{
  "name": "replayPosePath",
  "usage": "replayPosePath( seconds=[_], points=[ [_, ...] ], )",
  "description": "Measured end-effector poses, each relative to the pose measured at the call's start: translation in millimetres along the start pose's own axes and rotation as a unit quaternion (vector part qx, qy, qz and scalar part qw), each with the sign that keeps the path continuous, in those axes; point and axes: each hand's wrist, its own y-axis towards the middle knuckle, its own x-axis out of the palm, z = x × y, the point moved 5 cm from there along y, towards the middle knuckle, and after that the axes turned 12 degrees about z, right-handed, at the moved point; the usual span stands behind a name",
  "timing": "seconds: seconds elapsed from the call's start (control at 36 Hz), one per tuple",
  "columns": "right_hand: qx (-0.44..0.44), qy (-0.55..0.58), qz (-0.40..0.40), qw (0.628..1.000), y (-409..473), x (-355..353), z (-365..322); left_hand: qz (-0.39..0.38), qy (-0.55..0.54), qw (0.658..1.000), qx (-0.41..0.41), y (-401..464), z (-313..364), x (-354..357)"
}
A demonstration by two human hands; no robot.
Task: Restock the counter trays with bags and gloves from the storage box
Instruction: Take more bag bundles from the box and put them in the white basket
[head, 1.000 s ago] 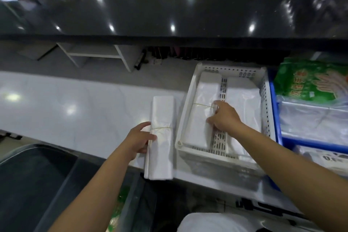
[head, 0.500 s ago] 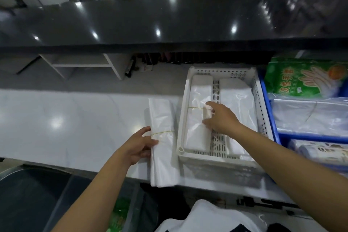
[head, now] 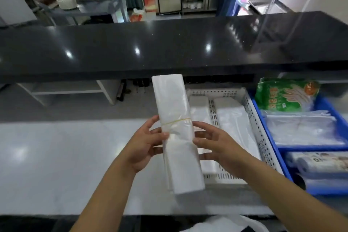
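Note:
A long bundle of white plastic bags (head: pixel 174 111), tied at its middle with a yellow rubber band, is held up above the white counter. My left hand (head: pixel 145 144) grips its left side and my right hand (head: pixel 212 143) grips its right side, both just below the band. Behind it stands the white perforated tray (head: pixel 261 137) with two flat stacks of bags (head: pixel 231 118) inside. To the right is the blue storage box (head: pixel 267 124) with a green pack of gloves (head: pixel 286 96) and clear bag packs (head: pixel 305 130).
A black raised countertop (head: pixel 169 47) runs across the back above the white work surface (head: pixel 56 156). Rolled packs (head: pixel 320 165) lie in the blue box's near section. A person with plates stands at a cart (head: pixel 84 5) beyond the counter.
The bundle lay on the counter left of the tray under my left hand; now both hands hold it up. My right hand left the tray's stack. The view tilted upward.

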Motion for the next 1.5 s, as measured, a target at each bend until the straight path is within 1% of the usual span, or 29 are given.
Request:
replayPosePath(
  seconds=[0.03,0.11,0.22,0.28,0.39,0.44,0.53,0.56,0.61,0.67,0.69,0.81,0.92,0.97,1.03,1.08,1.19,1.31,1.39,1.5],
  points=[
    [0.000,0.011,0.001,1.000,-1,-2,-2,-0.010,-0.001,1.000,-0.001,3,0,11],
    [0.011,0.041,0.040,0.998,-2,-20,-9,-0.037,-0.002,0.999,-0.013,12,-4,40],
    [0.047,0.038,0.077,0.995,-6,-48,-5,-0.050,0.021,0.998,-0.027,22,-14,66],
    [0.073,0.042,0.100,0.991,-5,-61,0,-0.029,0.036,0.999,-0.017,26,-16,69],
    [0.101,0.031,0.132,0.986,8,-82,6,0.083,0.116,0.989,0.039,33,-22,52],
    [0.101,0.021,0.146,0.984,20,-88,5,0.117,0.139,0.983,0.027,33,-32,42],
    [0.091,-0.002,0.158,0.983,40,-88,3,0.118,0.124,0.985,-0.014,26,-49,38],
    [0.089,-0.026,0.164,0.982,47,-85,4,0.112,0.117,0.986,-0.027,24,-54,39],
    [0.091,-0.120,0.180,0.972,58,-77,11,0.099,0.093,0.989,-0.052,20,-63,42],
    [0.097,-0.231,0.185,0.950,65,-68,22,0.087,0.079,0.991,-0.068,17,-69,46],
    [0.092,-0.268,0.188,0.940,68,-65,27,0.085,0.080,0.991,-0.070,16,-70,48],
    [0.038,-0.368,0.217,0.904,69,-58,28,0.089,0.093,0.989,-0.066,12,-75,47],
    [0.001,-0.471,0.215,0.856,64,-52,25,0.092,0.099,0.988,-0.069,7,-80,44],
    [-0.033,-0.518,0.220,0.826,61,-50,24,0.093,0.100,0.988,-0.069,5,-82,44],
    [-0.070,-0.541,0.227,0.807,58,-50,24,0.096,0.105,0.987,-0.069,2,-84,44],
    [-0.099,-0.544,0.215,0.805,56,-51,27,0.101,0.110,0.987,-0.065,0,-85,45],
    [-0.122,-0.552,0.168,0.808,55,-53,33,0.115,0.115,0.985,-0.059,-2,-85,43],
    [-0.167,-0.583,0.124,0.786,55,-49,37,0.122,0.124,0.983,-0.057,-3,-84,44],
    [-0.177,-0.597,0.110,0.775,56,-46,38,0.131,0.134,0.981,-0.055,-4,-86,44],
    [-0.180,-0.611,0.102,0.764,55,-47,40,0.163,0.147,0.974,-0.052,-9,-88,43]
  ],
)
